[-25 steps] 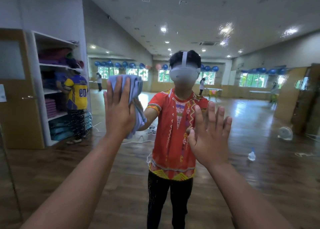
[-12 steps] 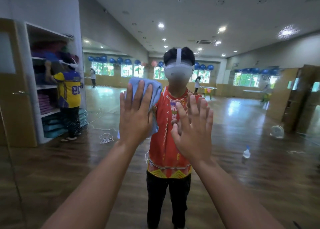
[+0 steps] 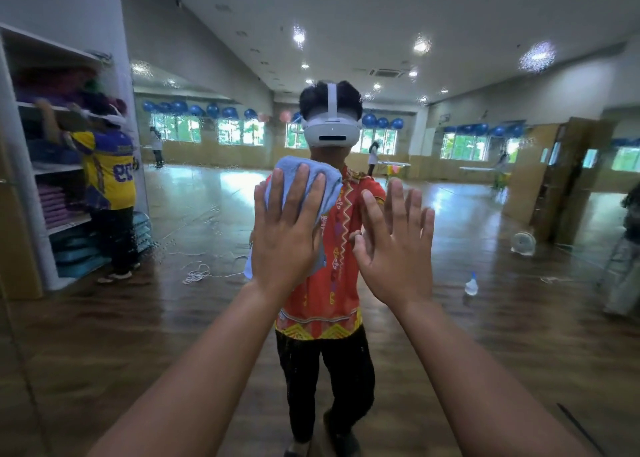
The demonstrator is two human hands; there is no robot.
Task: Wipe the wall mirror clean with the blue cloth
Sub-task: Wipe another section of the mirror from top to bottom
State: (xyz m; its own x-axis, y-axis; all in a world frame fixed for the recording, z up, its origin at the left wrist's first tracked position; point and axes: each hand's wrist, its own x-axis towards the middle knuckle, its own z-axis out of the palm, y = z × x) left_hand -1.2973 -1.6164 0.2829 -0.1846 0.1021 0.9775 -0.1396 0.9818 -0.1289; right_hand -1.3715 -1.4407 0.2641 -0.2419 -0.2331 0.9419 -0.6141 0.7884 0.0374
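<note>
Clearly the wiping itself is in hand. Nearest, two bare forearms reach forward. The left hand (image 3: 284,235) lies flat, fingers spread, pressing the blue cloth (image 3: 304,183) against the wall mirror (image 3: 485,318); its grip is open-palmed, holding the cloth by pressure rather than by curled fingers. The cloth is bunched, soft and terry-like, pale blue, showing above and to the right of the fingertips at about chest height of the reflection. The right hand (image 3: 394,248) is empty, fingers splayed, palm toward the glass just beside the left; whether it touches the pane I cannot tell.

The mirror is smooth and hard, and fine droplets or specks show on it, most plainly around the reflected ceiling lights (image 3: 538,56) and along the left side by the shelf unit (image 3: 65,165). I judge much of the glass is not yet wiped, so the next move calls for steady flat pressure and a broad sweep toward those speckled patches, with the cloth kept under the palm so it does not slip down.

Farther, in reflection, lie a glossy wooden floor (image 3: 450,352), a small spray bottle (image 3: 471,285) and a row of blue balloons (image 3: 197,108).
</note>
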